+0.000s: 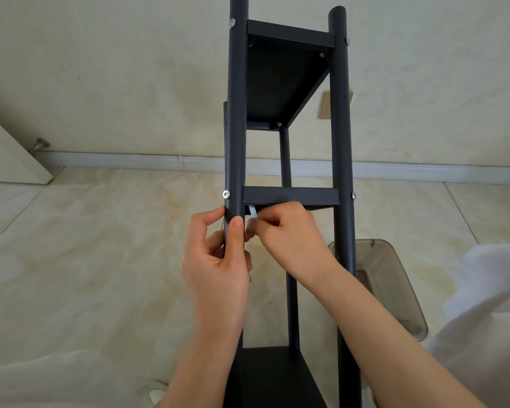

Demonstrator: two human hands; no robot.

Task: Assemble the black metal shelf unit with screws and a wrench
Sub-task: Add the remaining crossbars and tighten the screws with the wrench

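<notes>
The black metal shelf unit (pixel 340 142) stands upright in the middle of the view, with round posts and flat shelves bolted between them. My left hand (pixel 218 254) is wrapped around the front left post (pixel 235 113), just below a silver screw head (pixel 226 194). My right hand (pixel 289 231) reaches in under the middle shelf (pixel 290 195) and pinches a small flat silver wrench (pixel 253 211), whose tip points up behind the post. Its lower end is hidden by my fingers. More screws show on the right post and at the upper shelf (pixel 283 81).
A translucent grey plastic tray (pixel 395 278) lies on the tiled floor right of the shelf. White fabric (pixel 483 304) bulges in at the right edge. A pale wall with a baseboard (pixel 130 161) runs behind, and a white door (pixel 9 154) stands at the left.
</notes>
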